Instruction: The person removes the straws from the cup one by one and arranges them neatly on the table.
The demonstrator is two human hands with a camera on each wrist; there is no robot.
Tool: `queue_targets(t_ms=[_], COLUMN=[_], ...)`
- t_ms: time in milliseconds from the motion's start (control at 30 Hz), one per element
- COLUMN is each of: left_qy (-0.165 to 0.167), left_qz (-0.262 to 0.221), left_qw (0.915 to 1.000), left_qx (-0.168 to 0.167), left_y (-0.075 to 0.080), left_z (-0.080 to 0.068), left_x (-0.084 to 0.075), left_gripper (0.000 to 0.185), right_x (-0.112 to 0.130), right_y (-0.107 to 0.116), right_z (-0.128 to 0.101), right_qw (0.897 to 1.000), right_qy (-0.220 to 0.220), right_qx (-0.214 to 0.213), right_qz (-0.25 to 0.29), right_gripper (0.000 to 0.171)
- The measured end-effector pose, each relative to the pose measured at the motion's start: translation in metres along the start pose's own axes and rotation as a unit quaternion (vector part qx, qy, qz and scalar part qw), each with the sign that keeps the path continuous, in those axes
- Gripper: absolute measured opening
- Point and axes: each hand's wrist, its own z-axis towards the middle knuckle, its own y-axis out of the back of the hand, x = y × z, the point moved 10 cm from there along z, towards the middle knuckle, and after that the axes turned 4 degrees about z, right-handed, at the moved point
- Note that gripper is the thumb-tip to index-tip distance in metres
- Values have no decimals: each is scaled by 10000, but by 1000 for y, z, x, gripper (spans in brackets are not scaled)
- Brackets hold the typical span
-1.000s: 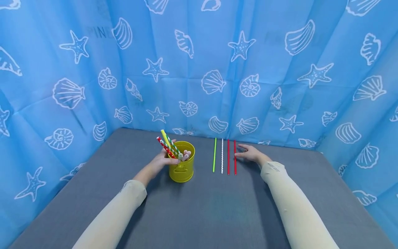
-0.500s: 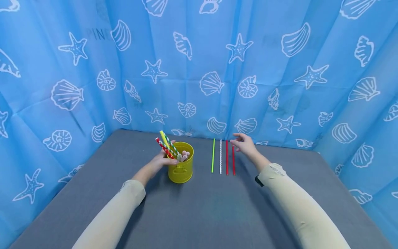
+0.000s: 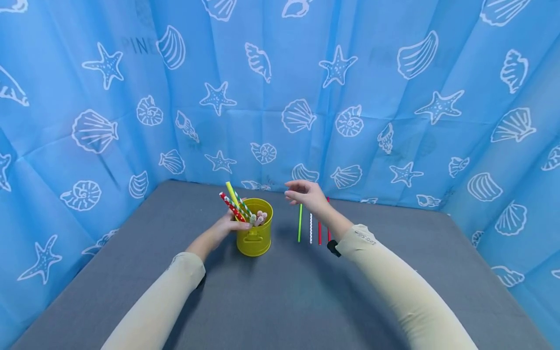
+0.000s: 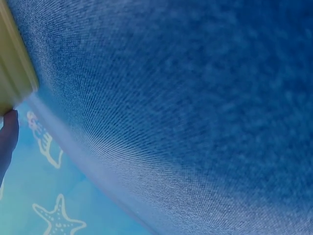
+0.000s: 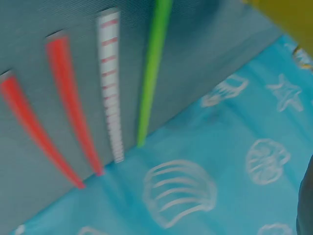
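A yellow bucket [image 3: 254, 247] stands on the table, and my left hand [image 3: 222, 229] grips its left side with the thumb across the front. Leaning out of it are a red straw with white dots [image 3: 231, 205], a yellow straw [image 3: 232, 191] and green-striped straws; several pale pink ends [image 3: 261, 216] show inside. My right hand [image 3: 309, 197] hovers over the far ends of the straws on the table, fingers loosely bent, with nothing seen in it. Under it lie a green straw [image 5: 154, 68], a white patterned straw [image 5: 109, 73] and two red straws [image 5: 71, 98], side by side.
A grey cloth covers the table [image 3: 280, 301]. Behind it and at both sides hangs a blue curtain [image 3: 271, 126] printed with white shells and starfish. The left wrist view shows mostly cloth, plus an edge of the bucket [image 4: 14, 63].
My right hand has risen from beside the rightmost red straw and swung left over the row, toward the bucket. The left hand keeps its grip on the bucket. The straws lie as before.
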Motion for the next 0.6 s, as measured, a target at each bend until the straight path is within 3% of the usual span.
queue_targets(t_ms=[333,600], left_qy=[326,177], left_qz=[472,584], left_qw=[9982,9981], left_qx=[-151,-7], left_y=[3,-1], left_z=[-4,-7], left_x=[2,2], left_gripper=[81,82], right_x=[17,10], right_y=[-77,-104], right_z=[18,24], right_qw=[9923,9834], right_qy=[-113,-309], right_qx=[1149,1388], right_qz=[-449,-1123], right_gripper=[37,42])
